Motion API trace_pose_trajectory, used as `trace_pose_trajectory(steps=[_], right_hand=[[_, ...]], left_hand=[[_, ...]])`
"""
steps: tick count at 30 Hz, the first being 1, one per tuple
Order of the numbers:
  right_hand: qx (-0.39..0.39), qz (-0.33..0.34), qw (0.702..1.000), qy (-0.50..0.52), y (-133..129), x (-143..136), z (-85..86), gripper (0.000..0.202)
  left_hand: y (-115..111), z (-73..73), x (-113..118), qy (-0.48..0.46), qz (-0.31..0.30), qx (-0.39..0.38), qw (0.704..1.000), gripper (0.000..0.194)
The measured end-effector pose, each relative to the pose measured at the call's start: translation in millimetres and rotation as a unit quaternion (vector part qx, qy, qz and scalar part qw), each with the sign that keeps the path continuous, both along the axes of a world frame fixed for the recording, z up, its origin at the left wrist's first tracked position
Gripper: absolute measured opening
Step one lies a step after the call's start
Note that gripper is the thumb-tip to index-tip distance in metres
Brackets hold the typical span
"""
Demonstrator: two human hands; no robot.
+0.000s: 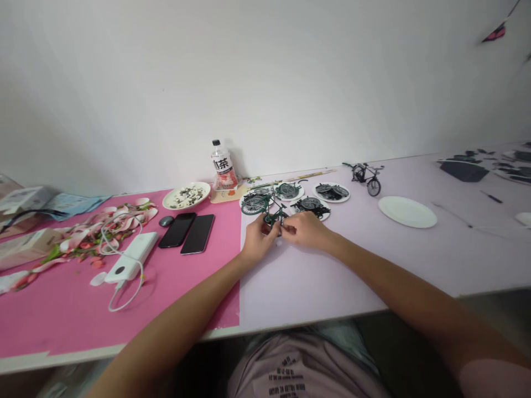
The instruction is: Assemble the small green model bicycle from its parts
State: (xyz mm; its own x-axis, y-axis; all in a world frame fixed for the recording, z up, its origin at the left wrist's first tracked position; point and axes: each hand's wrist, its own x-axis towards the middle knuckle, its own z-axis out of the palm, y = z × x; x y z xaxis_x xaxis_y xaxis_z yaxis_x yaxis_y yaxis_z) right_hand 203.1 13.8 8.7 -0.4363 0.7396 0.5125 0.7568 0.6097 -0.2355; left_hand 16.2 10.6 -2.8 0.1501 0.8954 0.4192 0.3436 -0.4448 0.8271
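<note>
A small dark green model bicycle (271, 209) is held just above the lilac half of the table, its spoked front wheel pointing to the left. My left hand (260, 239) has its fingers closed on the lower part of the model. From the right, my right hand (306, 229) pinches at the rear end of the bicycle; any small part between its fingertips is hidden. Just behind the hands stand white plates with green and black bicycle parts, among them a plate of black wheels (312, 205) and a plate of dark frame pieces (332, 192).
A finished-looking black model bicycle (367, 177) stands at the back right, near a white plate (407, 211) and a screwdriver (492, 196). On the pink half lie two phones (187, 232), a power bank (131, 257), artificial petals (89, 235), a bowl (186, 196) and a bottle (224, 168).
</note>
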Motion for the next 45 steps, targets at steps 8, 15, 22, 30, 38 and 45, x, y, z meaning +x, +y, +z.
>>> trace_pose_trajectory(steps=[8, 15, 22, 30, 38, 45], right_hand=[[-0.036, -0.006, 0.999, 0.003, -2, -1, 2.7, 0.031], [-0.077, -0.018, 0.997, 0.013, -8, -3, 5.8, 0.034], [-0.124, -0.023, 0.992, 0.008, -8, -3, 7.0, 0.035], [-0.119, -0.021, 0.993, 0.006, -13, -5, 12.9, 0.028], [-0.128, -0.032, 0.991, 0.005, -13, -6, 13.7, 0.033], [-0.119, -0.034, 0.992, -0.011, -11, -6, 10.6, 0.045]], left_hand=[[0, -0.4, 0, 0.016, 0.004, 0.005, 1.0, 0.024], [2, -2.6, -1, 0.03, 0.013, 0.006, 0.999, 0.023], [4, -4.9, -1, 0.037, 0.004, 0.002, 0.999, 0.024], [6, -6.9, -2, 0.048, 0.016, 0.003, 0.999, 0.023], [4, -4.8, -2, 0.044, 0.018, 0.004, 0.999, 0.024], [3, -2.3, -2, 0.016, 0.007, -0.002, 1.0, 0.023]])
